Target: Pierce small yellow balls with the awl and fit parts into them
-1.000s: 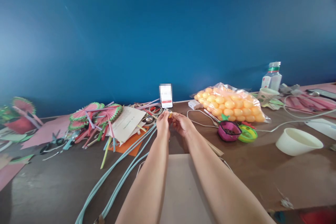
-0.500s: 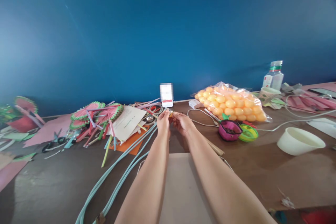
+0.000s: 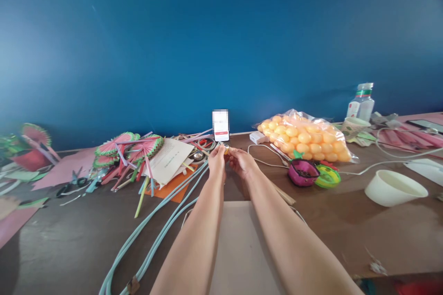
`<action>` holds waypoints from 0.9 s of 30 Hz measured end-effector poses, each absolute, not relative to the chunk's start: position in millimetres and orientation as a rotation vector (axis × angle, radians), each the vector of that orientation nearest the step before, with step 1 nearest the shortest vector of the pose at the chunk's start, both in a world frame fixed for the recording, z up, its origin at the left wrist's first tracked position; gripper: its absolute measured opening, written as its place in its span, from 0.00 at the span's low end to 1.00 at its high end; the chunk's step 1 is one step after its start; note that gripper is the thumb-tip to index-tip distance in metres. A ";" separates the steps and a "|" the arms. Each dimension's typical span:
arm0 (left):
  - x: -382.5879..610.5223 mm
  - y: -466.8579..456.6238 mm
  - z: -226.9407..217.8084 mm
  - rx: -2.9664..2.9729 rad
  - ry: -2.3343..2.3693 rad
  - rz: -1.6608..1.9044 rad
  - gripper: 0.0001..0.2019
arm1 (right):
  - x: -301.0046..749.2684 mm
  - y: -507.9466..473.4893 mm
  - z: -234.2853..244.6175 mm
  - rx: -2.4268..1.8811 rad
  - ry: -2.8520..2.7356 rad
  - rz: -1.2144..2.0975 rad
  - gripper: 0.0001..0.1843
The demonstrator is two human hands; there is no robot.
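The left hand (image 3: 217, 157) and right hand (image 3: 241, 162) still pinch a small shiny thing (image 3: 226, 149) between their fingertips, just near of the phone (image 3: 221, 126); since the earlier frame, the view has shifted slightly, their grip hardly.

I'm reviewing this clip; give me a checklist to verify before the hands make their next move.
1. Small shiny item held between the left hand and right hand: ok.
2. Item's details readable: cannot tell, too small and partly covered by fingers.
3. Phone standing upright beyond the hands: ok.
4. Surface beside the left forearm free of cords: not ok, light-blue cords run alongside.
5. Scissors away from both hands: ok.
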State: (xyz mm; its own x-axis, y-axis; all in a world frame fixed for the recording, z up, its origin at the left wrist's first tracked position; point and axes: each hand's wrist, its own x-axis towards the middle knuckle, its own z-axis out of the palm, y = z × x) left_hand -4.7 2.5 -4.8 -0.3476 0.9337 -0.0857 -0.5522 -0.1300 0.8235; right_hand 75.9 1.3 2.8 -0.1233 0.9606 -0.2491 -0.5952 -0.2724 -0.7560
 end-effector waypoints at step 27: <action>-6.0 7.7 -14.4 0.677 1.050 1.759 0.09 | 70.9 1.9 3.4 -0.877 -0.602 1.618 0.06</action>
State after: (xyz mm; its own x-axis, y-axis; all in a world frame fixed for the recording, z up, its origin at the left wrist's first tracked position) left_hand -6.0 7.7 -14.4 -0.4005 0.9162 -0.0078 -0.4416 -0.1856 0.8778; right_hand 70.9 1.9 3.4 -0.0785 0.9716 -0.2232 -0.5895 -0.2258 -0.7756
